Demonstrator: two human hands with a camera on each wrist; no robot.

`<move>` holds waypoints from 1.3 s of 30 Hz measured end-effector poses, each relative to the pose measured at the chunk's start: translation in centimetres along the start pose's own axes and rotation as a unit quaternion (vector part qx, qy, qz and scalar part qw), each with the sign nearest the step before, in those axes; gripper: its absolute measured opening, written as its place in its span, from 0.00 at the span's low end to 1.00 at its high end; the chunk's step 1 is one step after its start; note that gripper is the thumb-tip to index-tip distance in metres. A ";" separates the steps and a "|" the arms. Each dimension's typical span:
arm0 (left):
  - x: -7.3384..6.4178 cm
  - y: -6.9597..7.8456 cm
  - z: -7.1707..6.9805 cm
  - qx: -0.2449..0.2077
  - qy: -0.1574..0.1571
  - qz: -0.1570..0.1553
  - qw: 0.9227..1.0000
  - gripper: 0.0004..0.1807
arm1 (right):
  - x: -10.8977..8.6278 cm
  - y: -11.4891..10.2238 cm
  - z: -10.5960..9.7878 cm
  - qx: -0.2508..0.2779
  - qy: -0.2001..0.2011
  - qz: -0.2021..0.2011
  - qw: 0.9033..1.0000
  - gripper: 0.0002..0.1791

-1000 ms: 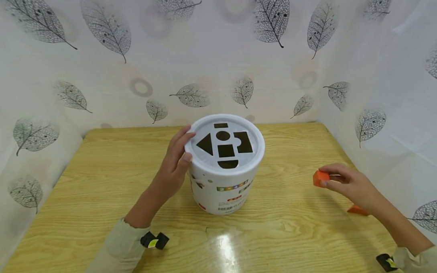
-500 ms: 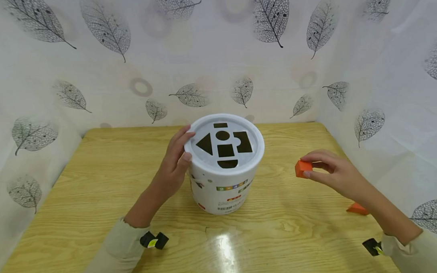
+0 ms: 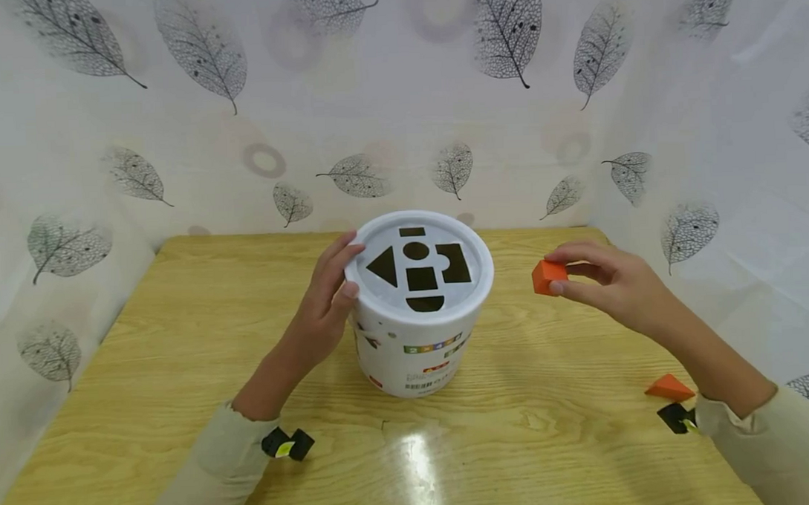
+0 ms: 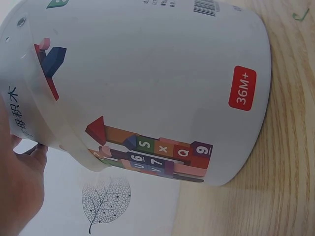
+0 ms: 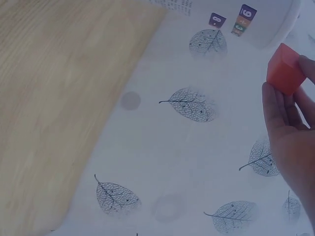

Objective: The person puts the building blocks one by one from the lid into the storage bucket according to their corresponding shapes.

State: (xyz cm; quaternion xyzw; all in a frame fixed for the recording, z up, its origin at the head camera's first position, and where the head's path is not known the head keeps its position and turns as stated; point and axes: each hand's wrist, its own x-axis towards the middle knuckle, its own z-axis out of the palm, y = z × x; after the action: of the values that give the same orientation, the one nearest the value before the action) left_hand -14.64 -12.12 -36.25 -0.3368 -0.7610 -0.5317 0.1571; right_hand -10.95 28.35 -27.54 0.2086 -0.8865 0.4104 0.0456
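Note:
A white bucket (image 3: 415, 356) stands upright in the middle of the table, its lid (image 3: 395, 294) cut with several shaped holes, among them a triangle, a circle and a square. My left hand (image 3: 322, 307) holds the bucket by the left side of its rim, thumb at the near side and fingers farther back. To the right of the bucket, my right hand (image 3: 609, 286) pinches an orange block (image 3: 548, 277) between thumb and fingers, above the table and apart from the lid. The right wrist view shows the orange block (image 5: 285, 69) at the fingertips.
An orange triangular block (image 3: 670, 388) lies on the table at the right, close by the right wrist's black band (image 3: 676, 418). Leaf-patterned white cloth (image 3: 386, 119) hangs behind the wooden table (image 3: 200, 349) and at both sides.
My right hand has moved left and away from me with the orange block, closer to the bucket. The triangular block at right is now fully uncovered. My left hand has stayed on the rim.

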 end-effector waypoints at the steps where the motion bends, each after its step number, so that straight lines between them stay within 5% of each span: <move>1: 0.0 0.0 0.0 -0.001 0.001 0.001 1.000 0.33 | 0.3 -0.3 0.0 0.003 0.000 0.000 1.000 0.20; 11: 0.0 -0.2 0.1 -0.008 0.003 0.005 1.000 0.33 | 4.0 -3.7 1.3 0.036 -0.020 -0.059 0.997 0.19; 25: 0.0 -0.2 0.0 -0.003 0.002 0.003 1.000 0.33 | 7.9 -6.7 6.9 0.084 -0.082 -0.056 0.992 0.20; 39: 0.0 0.0 0.0 -0.004 -0.002 -0.008 1.000 0.34 | 8.5 -7.6 8.8 0.014 -0.086 -0.083 0.993 0.20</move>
State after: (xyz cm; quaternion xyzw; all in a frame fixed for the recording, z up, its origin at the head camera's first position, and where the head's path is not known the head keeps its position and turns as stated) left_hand -14.64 -12.11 -36.18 -0.3324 -0.7618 -0.5356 0.1494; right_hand -14.81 14.59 -25.76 0.3164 -0.8609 0.3985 -0.0001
